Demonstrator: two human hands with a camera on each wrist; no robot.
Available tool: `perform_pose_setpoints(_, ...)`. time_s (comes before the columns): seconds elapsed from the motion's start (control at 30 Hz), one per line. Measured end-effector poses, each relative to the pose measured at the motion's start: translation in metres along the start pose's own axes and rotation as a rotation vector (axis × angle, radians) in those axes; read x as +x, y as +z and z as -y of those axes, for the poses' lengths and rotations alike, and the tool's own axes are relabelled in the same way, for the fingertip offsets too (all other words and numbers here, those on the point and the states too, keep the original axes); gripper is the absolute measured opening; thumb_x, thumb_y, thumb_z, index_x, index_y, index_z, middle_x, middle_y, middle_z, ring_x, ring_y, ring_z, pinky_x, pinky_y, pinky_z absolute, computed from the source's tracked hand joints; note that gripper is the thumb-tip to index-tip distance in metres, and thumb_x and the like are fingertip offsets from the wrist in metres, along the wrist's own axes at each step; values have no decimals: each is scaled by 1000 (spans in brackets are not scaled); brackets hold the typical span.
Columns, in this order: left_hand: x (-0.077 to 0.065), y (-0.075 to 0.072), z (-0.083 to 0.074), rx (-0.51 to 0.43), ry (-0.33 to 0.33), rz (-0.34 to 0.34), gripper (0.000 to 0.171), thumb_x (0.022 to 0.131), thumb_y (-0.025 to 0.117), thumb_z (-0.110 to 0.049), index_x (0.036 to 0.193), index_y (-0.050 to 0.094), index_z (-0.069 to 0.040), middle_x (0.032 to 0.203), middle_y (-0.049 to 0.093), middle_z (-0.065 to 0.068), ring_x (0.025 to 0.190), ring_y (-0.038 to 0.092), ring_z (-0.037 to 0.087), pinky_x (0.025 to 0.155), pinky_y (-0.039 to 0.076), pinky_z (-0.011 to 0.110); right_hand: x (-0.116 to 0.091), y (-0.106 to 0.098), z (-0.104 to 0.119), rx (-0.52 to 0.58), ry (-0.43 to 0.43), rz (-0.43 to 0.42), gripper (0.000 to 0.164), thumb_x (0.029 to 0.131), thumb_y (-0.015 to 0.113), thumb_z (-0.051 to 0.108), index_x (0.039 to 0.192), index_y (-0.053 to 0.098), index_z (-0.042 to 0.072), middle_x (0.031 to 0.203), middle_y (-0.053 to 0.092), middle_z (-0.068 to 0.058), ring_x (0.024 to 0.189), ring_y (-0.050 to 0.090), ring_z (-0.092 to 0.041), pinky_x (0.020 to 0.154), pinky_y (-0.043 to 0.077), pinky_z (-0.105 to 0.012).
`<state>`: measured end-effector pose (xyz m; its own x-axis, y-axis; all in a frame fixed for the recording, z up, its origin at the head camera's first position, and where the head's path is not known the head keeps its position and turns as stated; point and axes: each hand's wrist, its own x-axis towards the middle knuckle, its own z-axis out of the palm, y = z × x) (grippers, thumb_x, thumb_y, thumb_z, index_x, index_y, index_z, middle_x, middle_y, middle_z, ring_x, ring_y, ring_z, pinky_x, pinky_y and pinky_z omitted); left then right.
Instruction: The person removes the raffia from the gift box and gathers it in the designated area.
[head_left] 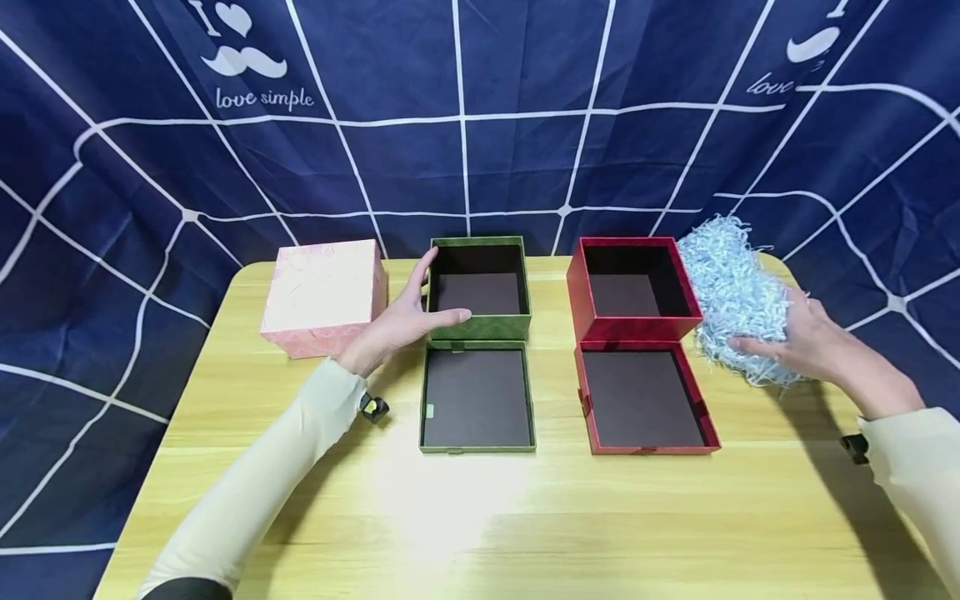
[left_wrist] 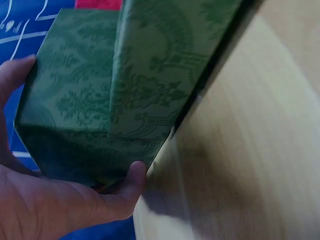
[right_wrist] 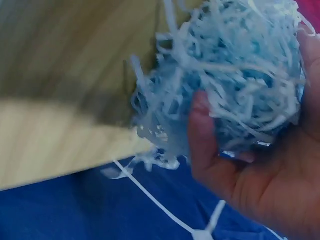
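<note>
My left hand (head_left: 397,322) holds an open green box (head_left: 483,326) at its left side. Its thumb lies at the front wall and its fingers stretch toward the back left corner; the box's inside is dark and bare. In the left wrist view the thumb (left_wrist: 136,177) touches the patterned green wall. On the far right my right hand (head_left: 816,340) grips a fluffy bundle of light blue shredded paper (head_left: 731,287), its thumb pressed into the strands. In the right wrist view the shredded paper (right_wrist: 245,75) fills the palm, hiding most of the fingers.
An open red box (head_left: 648,327) stands just left of the shredded paper, its red lid (head_left: 648,400) upturned before it. The upturned green lid (head_left: 477,400) lies before the green box. A closed pink box (head_left: 326,287) sits at the left of the wooden table (head_left: 600,525). Blue cloth (head_left: 517,158) hangs behind.
</note>
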<state>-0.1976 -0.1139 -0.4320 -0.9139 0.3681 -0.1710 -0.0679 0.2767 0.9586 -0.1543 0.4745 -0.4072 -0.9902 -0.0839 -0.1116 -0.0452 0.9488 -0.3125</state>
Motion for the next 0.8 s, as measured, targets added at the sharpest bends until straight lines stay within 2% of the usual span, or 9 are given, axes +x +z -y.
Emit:
perform_pose_setpoints(0.07,-3,1,-1,13,9,-31,117,92,89,-39,174,6,-49,182,-1,-8,165,4,33,127,14,66,-4,-5,5,-40,78,50,125,95,82,51,158,6,-25,142,23,-61,126,30,-78,101,32,-86)
perform_pose_setpoints(0.13,-6,2,-2,17,31,-59,115,93,89,-37,175,8,-45,182,2,-3,165,7,35,127,15,66,-8,-9,9,-71,113,65,128,95,80,58,159,3,-23,142,20,-61,123,29,-80,99,31,-86)
perform_pose_setpoints(0.33,-14,2,-8,2,137,-130,109,95,86,-26,176,14,-37,179,14,11,160,23,41,126,25,63,-14,-17,21,-83,115,63,126,96,76,63,168,0,-7,154,13,-54,128,21,-82,95,21,-94)
perform_pose_setpoints(0.47,-20,0,-15,25,160,-165,104,95,86,-28,175,19,-36,175,22,17,157,31,42,122,33,63,-16,-15,31,-25,127,-8,126,95,79,60,169,1,-7,159,12,-52,133,19,-81,92,17,-97)
perform_pose_setpoints(0.63,-24,-3,-19,53,181,-189,100,95,85,-27,174,24,-30,173,27,21,154,36,41,119,40,60,-17,-12,40,116,67,-145,119,96,82,43,165,5,-17,154,18,-57,140,23,-75,108,20,-88)
perform_pose_setpoints(0.73,-26,-5,-23,58,186,-186,98,96,84,-25,174,26,-26,173,27,22,154,37,42,118,41,60,-23,-15,46,117,52,-181,108,101,74,42,162,11,-21,154,19,-55,145,21,-70,114,19,-82)
perform_pose_setpoints(0.8,-27,-7,-25,58,189,-183,96,97,83,-24,174,26,-24,172,29,22,153,38,42,118,41,59,-27,-19,50,72,45,-197,95,104,71,42,158,25,-21,153,25,-53,146,23,-68,112,22,-82)
